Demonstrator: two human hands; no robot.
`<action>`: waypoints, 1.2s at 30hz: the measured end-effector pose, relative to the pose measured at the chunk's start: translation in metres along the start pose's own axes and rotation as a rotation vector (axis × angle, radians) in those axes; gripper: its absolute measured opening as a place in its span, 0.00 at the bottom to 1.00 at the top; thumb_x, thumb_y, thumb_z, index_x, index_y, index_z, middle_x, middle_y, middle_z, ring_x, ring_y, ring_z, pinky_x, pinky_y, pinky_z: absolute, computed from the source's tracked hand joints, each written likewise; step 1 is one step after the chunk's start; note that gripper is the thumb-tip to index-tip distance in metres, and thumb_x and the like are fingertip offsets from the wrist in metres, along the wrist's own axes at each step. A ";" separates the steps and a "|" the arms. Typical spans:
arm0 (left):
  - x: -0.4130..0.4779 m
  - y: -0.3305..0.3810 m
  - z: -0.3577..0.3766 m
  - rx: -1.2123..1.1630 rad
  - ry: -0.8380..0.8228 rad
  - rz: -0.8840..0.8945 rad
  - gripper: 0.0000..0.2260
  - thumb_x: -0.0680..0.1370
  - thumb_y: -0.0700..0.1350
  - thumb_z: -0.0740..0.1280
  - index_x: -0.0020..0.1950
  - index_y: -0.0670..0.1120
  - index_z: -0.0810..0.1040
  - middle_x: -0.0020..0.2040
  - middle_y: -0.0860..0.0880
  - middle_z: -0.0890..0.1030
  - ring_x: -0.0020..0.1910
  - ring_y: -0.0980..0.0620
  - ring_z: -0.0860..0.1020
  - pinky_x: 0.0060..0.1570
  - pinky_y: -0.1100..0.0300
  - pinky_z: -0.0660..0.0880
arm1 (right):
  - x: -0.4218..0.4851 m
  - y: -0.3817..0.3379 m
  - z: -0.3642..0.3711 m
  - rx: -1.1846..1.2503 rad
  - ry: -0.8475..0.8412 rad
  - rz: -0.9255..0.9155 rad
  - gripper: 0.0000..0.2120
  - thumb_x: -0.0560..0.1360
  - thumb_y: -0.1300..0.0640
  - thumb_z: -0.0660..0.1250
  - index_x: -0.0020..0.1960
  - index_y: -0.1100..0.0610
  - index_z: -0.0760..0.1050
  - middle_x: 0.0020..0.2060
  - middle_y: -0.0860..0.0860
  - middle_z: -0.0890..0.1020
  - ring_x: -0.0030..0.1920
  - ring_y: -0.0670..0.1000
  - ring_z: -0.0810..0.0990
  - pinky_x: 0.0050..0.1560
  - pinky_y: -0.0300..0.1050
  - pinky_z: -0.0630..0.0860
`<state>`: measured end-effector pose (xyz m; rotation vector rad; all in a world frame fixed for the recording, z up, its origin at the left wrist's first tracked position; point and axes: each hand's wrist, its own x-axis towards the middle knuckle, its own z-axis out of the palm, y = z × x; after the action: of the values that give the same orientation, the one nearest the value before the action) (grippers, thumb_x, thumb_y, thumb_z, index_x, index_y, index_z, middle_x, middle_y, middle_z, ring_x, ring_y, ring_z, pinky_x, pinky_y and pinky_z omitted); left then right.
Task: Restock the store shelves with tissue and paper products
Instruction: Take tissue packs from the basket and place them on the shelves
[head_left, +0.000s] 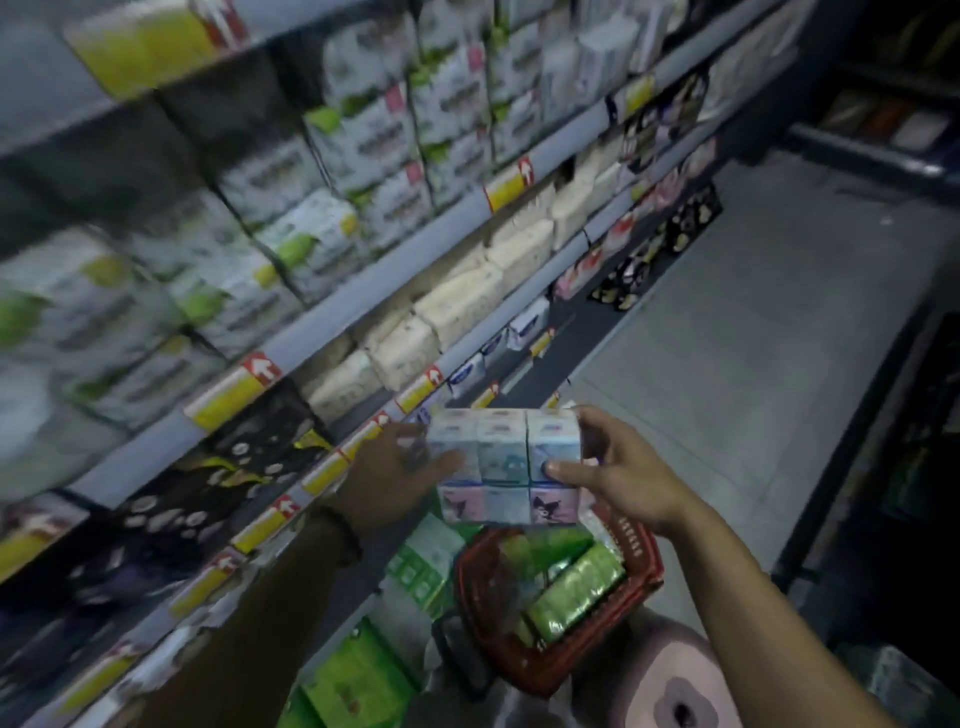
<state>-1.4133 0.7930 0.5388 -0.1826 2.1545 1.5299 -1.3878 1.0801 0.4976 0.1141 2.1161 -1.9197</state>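
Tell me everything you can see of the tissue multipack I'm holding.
The tissue multipack is a glossy wrapped block of small packs, three across: mostly pale blue, lower end packs pink with dark cartoon figures. It is held roughly level above the red basket, left hand gripping its left end, right hand its right end.

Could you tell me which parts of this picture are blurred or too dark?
Head view: the shelf packs at left smear with motion blur; the tissue multipack held between left hand and right hand is sharpest, its print unreadable; the right side beyond the floor falls into deep shadow; shelf edges bow from the wide-angle lens.
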 end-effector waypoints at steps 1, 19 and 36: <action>-0.008 0.007 -0.007 -0.167 -0.003 -0.044 0.25 0.69 0.69 0.74 0.59 0.56 0.83 0.41 0.55 0.83 0.41 0.51 0.84 0.45 0.52 0.83 | 0.001 -0.013 0.006 -0.054 0.049 -0.078 0.20 0.71 0.55 0.83 0.60 0.52 0.81 0.56 0.53 0.87 0.58 0.59 0.85 0.58 0.66 0.83; -0.050 0.071 -0.015 -0.902 0.012 0.132 0.17 0.80 0.38 0.69 0.70 0.43 0.78 0.62 0.40 0.85 0.61 0.38 0.84 0.63 0.35 0.78 | -0.022 -0.103 0.057 -0.585 0.100 -0.577 0.53 0.64 0.37 0.83 0.82 0.40 0.59 0.82 0.43 0.50 0.80 0.35 0.53 0.72 0.41 0.67; -0.061 0.132 -0.075 -0.410 0.117 0.505 0.35 0.68 0.49 0.83 0.73 0.56 0.74 0.66 0.47 0.83 0.61 0.45 0.84 0.53 0.42 0.84 | 0.033 -0.236 0.057 0.480 0.162 -0.214 0.25 0.72 0.67 0.78 0.66 0.58 0.75 0.60 0.59 0.87 0.57 0.61 0.88 0.60 0.70 0.82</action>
<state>-1.4331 0.7616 0.6984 0.1574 2.0428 2.2935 -1.4683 0.9930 0.7122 0.1488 1.7718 -2.5971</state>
